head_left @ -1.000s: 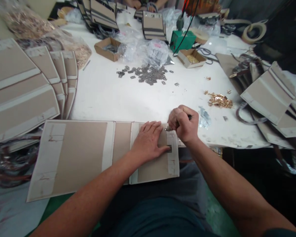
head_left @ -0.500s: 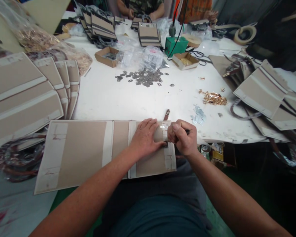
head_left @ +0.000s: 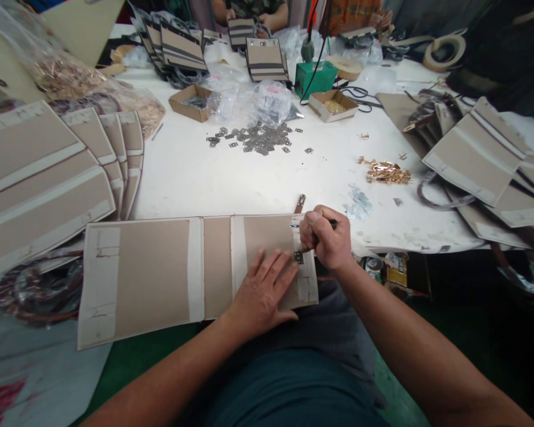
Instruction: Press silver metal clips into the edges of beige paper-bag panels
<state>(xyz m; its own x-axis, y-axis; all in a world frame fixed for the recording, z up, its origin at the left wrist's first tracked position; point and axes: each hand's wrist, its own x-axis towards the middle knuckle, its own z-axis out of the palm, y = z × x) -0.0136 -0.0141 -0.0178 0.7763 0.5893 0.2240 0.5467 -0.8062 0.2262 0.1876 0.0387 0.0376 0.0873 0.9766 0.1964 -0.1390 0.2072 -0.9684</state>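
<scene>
A long beige board panel with whitish tape strips (head_left: pixel 155 267) lies across the table's front edge and over my lap. My left hand (head_left: pixel 261 292) rests flat on its right section, fingers spread. At the right end, my right hand (head_left: pixel 328 238) is closed in a fist around a slim dark-handled tool (head_left: pixel 333 224), mostly hidden by the fingers. Just below that fist sits a small dark metal plate (head_left: pixel 298 257) on the tape strip. A brown strap tab with metal studs (head_left: pixel 299 203) sticks out past the panel's far edge.
Loose dark metal plates (head_left: pixel 262 139), gold-coloured fasteners (head_left: pixel 388 172) and thin silvery pieces (head_left: pixel 358 203) lie on the white table. Similar panels are stacked left (head_left: pixel 40 172) and right (head_left: pixel 476 157). Small boxes (head_left: pixel 333 107) and a green device (head_left: pixel 315 80) stand farther back. Two people sit opposite.
My left hand has slid toward me, its thumb leaving the small metal plate. The panel's left end has shifted slightly right. My right fist stays near the plate, a little higher.
</scene>
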